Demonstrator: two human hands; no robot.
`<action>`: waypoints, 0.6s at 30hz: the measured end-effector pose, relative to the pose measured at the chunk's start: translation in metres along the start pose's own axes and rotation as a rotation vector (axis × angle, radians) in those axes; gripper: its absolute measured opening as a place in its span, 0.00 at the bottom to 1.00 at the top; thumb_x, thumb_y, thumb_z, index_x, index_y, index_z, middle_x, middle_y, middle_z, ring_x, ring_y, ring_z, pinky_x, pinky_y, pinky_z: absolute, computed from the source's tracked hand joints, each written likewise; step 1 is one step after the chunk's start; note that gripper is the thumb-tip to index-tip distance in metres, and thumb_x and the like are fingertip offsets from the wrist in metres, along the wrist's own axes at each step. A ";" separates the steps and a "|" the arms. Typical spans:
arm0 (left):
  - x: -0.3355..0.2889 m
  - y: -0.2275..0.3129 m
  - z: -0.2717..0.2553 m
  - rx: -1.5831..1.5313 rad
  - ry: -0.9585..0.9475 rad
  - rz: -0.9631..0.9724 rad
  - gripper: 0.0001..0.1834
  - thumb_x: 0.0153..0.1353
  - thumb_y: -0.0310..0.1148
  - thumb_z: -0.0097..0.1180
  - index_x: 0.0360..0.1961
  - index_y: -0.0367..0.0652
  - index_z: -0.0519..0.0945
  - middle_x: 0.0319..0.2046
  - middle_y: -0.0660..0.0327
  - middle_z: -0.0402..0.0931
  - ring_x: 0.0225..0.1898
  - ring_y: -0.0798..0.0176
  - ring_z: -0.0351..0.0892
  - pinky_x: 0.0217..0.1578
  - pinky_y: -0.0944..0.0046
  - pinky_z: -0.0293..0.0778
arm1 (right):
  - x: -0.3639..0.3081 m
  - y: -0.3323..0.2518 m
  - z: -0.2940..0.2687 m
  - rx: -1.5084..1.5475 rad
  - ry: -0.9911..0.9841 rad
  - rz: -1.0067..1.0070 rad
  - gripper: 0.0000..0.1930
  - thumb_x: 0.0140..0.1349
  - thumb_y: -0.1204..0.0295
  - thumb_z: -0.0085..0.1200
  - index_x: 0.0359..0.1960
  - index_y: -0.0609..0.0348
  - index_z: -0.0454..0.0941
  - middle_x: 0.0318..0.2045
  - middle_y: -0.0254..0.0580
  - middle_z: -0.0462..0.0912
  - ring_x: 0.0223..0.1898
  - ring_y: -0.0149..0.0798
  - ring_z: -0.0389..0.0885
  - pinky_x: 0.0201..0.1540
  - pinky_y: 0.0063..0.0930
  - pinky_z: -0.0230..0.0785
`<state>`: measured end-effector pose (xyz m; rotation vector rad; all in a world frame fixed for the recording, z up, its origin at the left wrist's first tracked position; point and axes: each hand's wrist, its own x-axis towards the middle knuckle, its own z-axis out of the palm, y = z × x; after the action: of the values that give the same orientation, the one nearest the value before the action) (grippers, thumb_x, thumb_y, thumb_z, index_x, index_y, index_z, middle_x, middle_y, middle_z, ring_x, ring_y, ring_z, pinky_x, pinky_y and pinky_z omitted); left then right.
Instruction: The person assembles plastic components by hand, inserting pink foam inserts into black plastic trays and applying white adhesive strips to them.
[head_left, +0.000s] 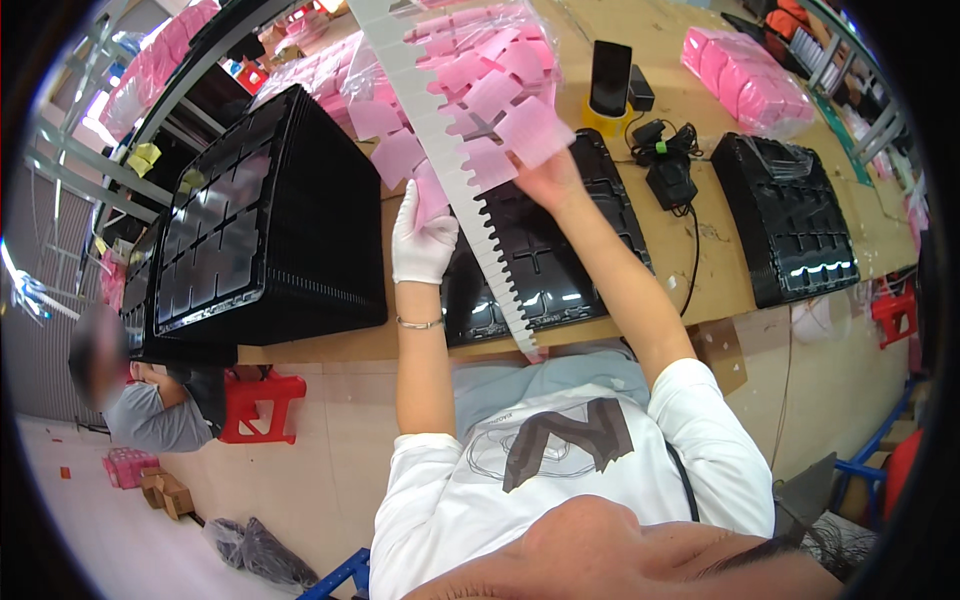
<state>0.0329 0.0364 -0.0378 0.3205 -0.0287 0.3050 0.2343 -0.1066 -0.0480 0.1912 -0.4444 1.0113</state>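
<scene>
Head view: a worker's gloved left hand (424, 245) pinches a pink slip (430, 197) just left of a notched white strip (430, 120) slanting over black trays (560, 270) on a table (715, 250). The bare right hand (552, 183) meets a second slip (535, 130) across the strip; its fingers mostly hidden, whether they grip cannot be told. Beyond stands a phone (611, 80).

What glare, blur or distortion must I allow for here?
Head view: white glare streaks the right-hand black tray stack; head view: the brown tabletop bows along its near edge; head view: the person at left has a smeared head, while left hand and right hand look fairly sharp.
</scene>
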 end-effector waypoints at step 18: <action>-0.117 -0.050 0.004 2.211 0.637 0.129 0.28 0.57 0.44 0.64 0.57 0.46 0.75 0.35 0.60 0.81 0.36 0.61 0.80 0.39 0.59 0.76 | -0.232 -0.018 0.072 -2.235 0.792 -0.171 0.11 0.54 0.76 0.61 0.39 0.62 0.77 0.29 0.40 0.78 0.28 0.34 0.75 0.34 0.26 0.69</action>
<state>-0.0640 -0.0436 -0.0585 2.3947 0.9927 0.4454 0.1261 -0.3212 -0.0859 -2.0368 -0.5559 -0.0816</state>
